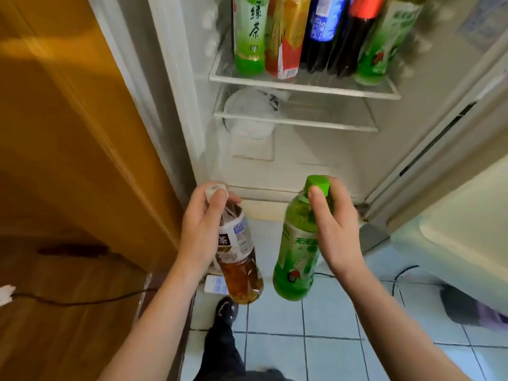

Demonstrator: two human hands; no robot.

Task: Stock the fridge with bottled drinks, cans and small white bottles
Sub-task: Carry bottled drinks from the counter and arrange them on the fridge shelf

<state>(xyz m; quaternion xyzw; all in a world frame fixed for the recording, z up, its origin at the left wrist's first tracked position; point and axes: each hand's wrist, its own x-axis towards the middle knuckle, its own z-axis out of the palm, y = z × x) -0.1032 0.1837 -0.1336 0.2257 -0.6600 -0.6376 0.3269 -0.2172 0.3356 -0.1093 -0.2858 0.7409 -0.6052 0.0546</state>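
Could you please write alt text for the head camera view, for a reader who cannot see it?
A person's left hand holds an amber tea bottle near its white cap, and the right hand holds a green bottle near its green cap, both in front of an open fridge. Five drink bottles stand on its upper shelf.

Shelf bottles [286,37] cropped; blurred tub [248,114], perhaps.
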